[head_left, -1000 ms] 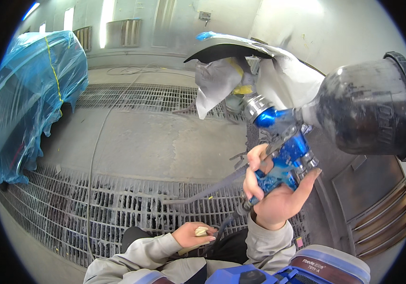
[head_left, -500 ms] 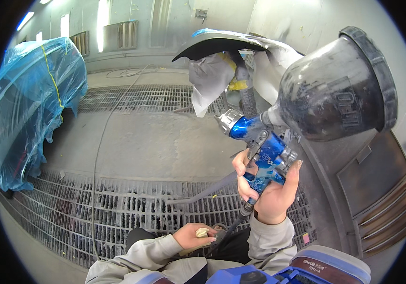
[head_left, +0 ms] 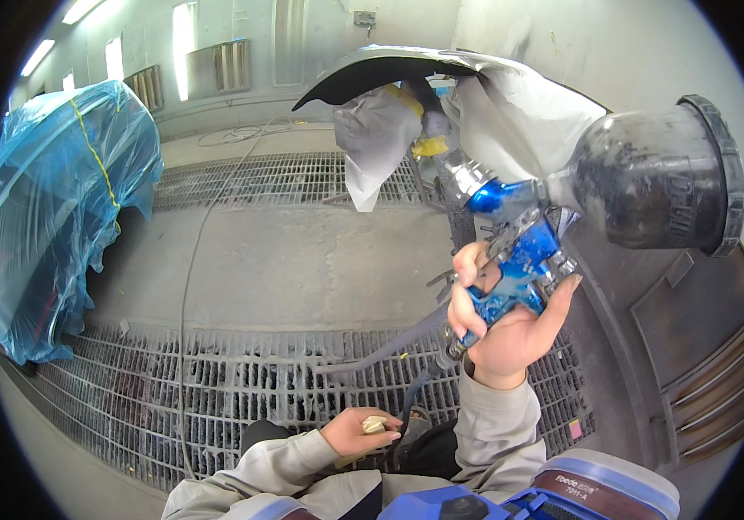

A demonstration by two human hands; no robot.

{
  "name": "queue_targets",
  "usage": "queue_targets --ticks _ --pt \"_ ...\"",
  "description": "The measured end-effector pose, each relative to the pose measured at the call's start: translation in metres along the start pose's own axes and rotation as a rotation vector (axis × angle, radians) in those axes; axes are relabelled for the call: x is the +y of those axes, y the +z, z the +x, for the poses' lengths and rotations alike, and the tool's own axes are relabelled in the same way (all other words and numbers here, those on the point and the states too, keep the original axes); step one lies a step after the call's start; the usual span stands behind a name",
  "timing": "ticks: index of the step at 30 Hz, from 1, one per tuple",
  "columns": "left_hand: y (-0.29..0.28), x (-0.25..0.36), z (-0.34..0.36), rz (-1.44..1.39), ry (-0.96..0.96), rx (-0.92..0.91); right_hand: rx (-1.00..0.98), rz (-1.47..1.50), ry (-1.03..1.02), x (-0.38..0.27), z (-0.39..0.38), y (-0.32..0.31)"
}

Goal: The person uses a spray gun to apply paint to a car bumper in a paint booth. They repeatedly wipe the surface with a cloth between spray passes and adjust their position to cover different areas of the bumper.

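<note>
The right hand (head_left: pixel 515 340) is right of centre, fingers and thumb wrapped around the grip of the gun (head_left: pixel 538 241); the palm hides much of the handle. The left hand (head_left: pixel 350 433), at lower centre, is curled, pinching a pale wad (head_left: pixel 375 425); its underside is concealed, and its material cannot be determined. The hose (head_left: pixel 418 390) runs down from the grip and is lost beside the left fingers; contact there cannot be confirmed. The mask (head_left: pixel 610 490) is cut off by the lower edge. At upper centre, the gun's nozzle and neck overlap the stand (head_left: pixel 459 204) and paper (head_left: pixel 511 117), obscuring both.

The gun is glossy blue metal with a bright nozzle; its cup (head_left: pixel 649 182) is translucent, rounded, smeared dark, with a ribbed lid. The panel (head_left: pixel 381 78) is curved and dark beneath. Creased blue film (head_left: pixel 60 217) fills the left.
</note>
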State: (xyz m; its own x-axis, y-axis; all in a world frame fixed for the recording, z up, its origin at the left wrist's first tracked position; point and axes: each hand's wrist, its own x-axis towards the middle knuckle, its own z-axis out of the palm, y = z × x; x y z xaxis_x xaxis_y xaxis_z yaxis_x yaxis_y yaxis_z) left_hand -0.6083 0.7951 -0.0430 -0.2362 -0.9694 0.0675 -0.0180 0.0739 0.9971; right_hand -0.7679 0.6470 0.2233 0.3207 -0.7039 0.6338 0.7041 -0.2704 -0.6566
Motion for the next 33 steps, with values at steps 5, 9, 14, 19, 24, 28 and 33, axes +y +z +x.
queue_targets --ticks 5,9,14,19,24,28,33 --pt "-0.004 0.004 -0.002 0.038 -0.072 -0.01 0.161 0.064 -0.161 0.014 0.019 -0.007" --pt "-0.01 0.008 -0.005 0.054 -0.076 0.01 0.078 0.172 -0.084 0.016 0.023 -0.009" --pt "-0.017 0.035 0.005 0.136 -0.032 0.114 -0.108 0.043 0.21 -0.003 0.021 -0.018" --pt "-0.03 0.079 0.027 0.248 0.182 0.282 0.042 0.2 0.05 0.017 0.023 -0.005" --pt "-0.038 0.106 0.04 -0.103 0.027 0.499 0.0 0.146 0.054 0.024 0.02 -0.003" --pt "-0.041 0.126 0.039 0.074 0.162 0.456 -0.139 0.185 0.211 0.015 0.017 -0.006" --pt "-0.031 0.148 0.046 -0.006 0.262 0.335 -0.079 0.16 0.175 0.02 0.014 0.005"
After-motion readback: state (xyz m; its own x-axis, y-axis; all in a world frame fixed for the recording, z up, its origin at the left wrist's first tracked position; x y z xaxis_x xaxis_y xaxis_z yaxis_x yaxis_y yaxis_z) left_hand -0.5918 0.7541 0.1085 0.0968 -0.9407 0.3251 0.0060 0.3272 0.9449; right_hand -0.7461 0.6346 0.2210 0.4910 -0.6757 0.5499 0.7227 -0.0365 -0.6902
